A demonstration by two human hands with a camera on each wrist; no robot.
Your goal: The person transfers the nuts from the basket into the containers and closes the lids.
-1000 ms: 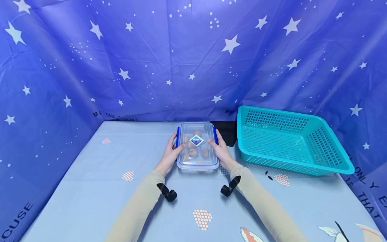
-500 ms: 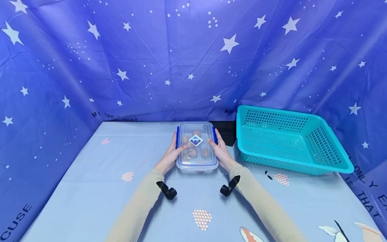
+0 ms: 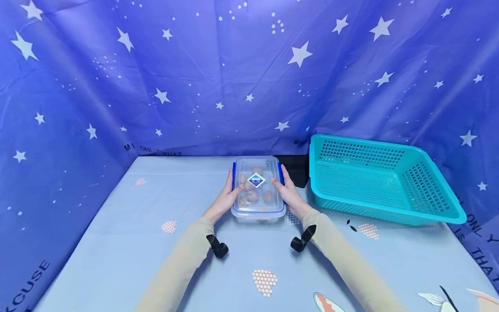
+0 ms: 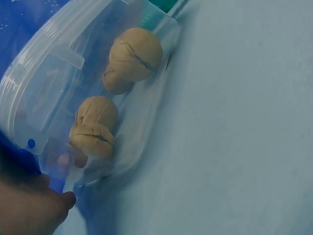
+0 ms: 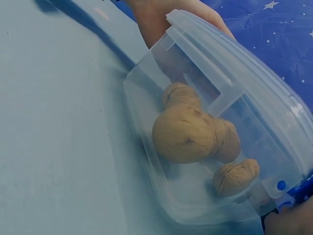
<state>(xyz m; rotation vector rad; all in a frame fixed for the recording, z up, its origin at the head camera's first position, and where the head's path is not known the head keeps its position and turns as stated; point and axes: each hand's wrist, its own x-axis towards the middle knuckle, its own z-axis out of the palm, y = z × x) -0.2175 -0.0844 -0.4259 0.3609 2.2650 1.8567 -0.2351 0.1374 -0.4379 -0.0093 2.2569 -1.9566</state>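
Observation:
A clear lidded plastic food container [image 3: 260, 203] with blue side clips and a diamond-shaped label [image 3: 256, 180] is at the table's back middle. Several walnuts [image 5: 183, 134] show through its walls, also as brown walnuts [image 4: 137, 54] in the left wrist view. My left hand [image 3: 224, 200] grips the left side, thumb over the lid and fingers along the clip. On the opposite side my right hand [image 3: 291, 197] holds it the same way. The lid is on. Its base is on or close to the cloth; I cannot tell which.
To the right stands a turquoise perforated basket [image 3: 356, 184]. A black flat thing [image 3: 294, 169] lies between container and basket, partly hidden. Pale blue patterned cloth [image 3: 128, 260] covers the table; a blue star-printed curtain [image 3: 187, 65] rises behind and at both sides.
The whole head view has shifted slightly, so everything appears a little farther right. Both hands keep the same hold on the container, which shows no clear movement on the table.

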